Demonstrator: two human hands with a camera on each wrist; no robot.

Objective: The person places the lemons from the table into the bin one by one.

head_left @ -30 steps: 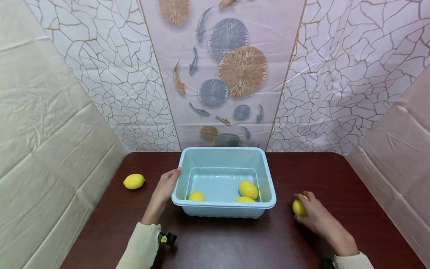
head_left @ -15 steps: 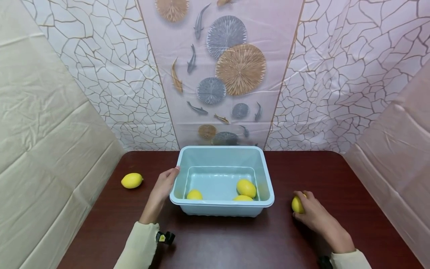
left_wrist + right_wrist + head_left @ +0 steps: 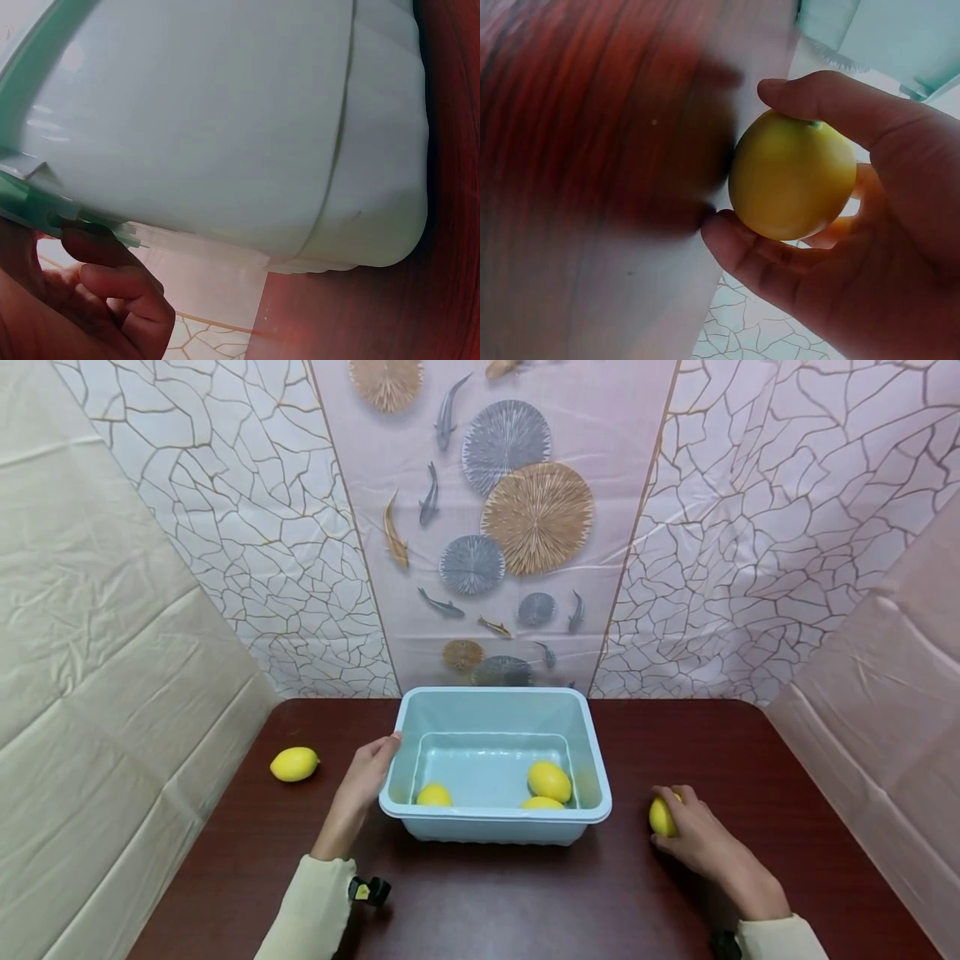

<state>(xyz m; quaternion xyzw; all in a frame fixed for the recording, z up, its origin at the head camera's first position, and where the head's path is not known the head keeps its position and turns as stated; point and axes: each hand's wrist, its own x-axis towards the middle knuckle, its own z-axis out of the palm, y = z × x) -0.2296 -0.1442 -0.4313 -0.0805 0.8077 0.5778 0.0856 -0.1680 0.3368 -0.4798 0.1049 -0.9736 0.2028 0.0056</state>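
A light blue plastic basin (image 3: 495,815) stands mid-table, with a lemon (image 3: 434,795) at its near left and two more, one a lemon (image 3: 550,781), at its near right. My left hand (image 3: 366,777) grips the basin's left rim; in the left wrist view its curled fingers (image 3: 131,300) show under the lip. Right of the basin, my right hand (image 3: 697,831) holds a lemon (image 3: 791,176) between thumb and fingers, low at the tabletop. Another lemon (image 3: 295,764) lies on the table, left of my left hand.
The dark red-brown table (image 3: 480,902) ends at a patterned cloth backdrop (image 3: 487,635). Beige cloth walls (image 3: 135,693) rise on both sides. A small black device (image 3: 370,890) sits at my left cuff.
The head view shifts slightly. Both hands keep their places, the left on the basin's rim and the right around the lemon; the lemons in the basin stay put.
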